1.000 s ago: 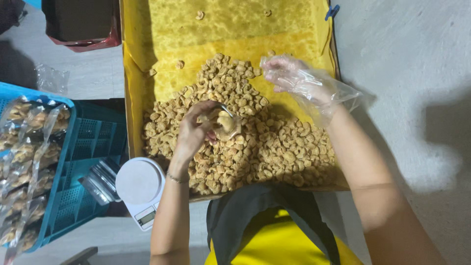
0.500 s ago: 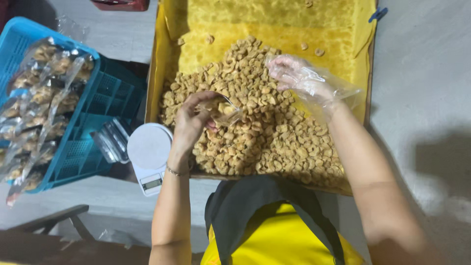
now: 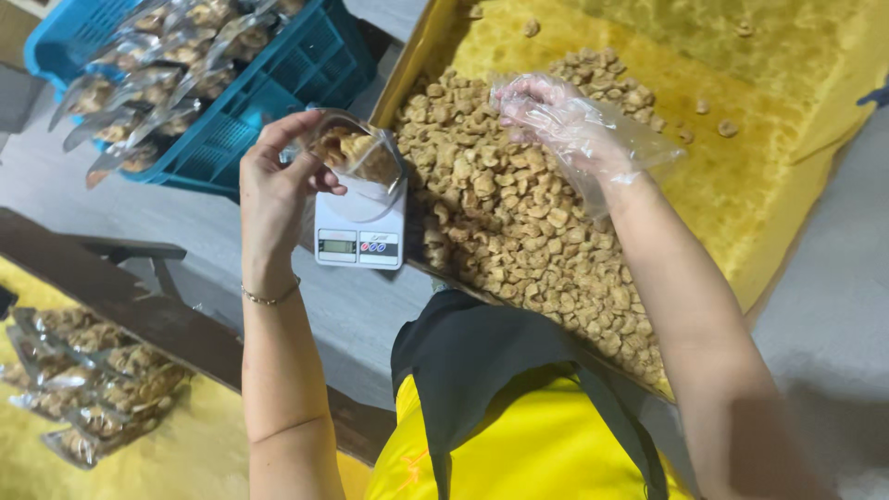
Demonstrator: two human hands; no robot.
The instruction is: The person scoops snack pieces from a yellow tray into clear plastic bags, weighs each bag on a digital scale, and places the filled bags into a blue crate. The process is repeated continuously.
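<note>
Clear plastic pouch [image 3: 356, 153], partly filled with tan snack pieces, hangs directly above the white kitchen scale [image 3: 360, 222], mouth tilted toward the tray. Left hand [image 3: 278, 185] pinches the pouch rim between thumb and fingers, so it is the nearer hand. Right hand [image 3: 556, 120], wearing a loose transparent glove, rests with curled fingers on the heap of snack pieces [image 3: 519, 222] in the yellow-lined tray [image 3: 787, 204], just right of the pouch.

Blue crate [image 3: 306, 69] of filled packets [image 3: 148, 79]
</note>
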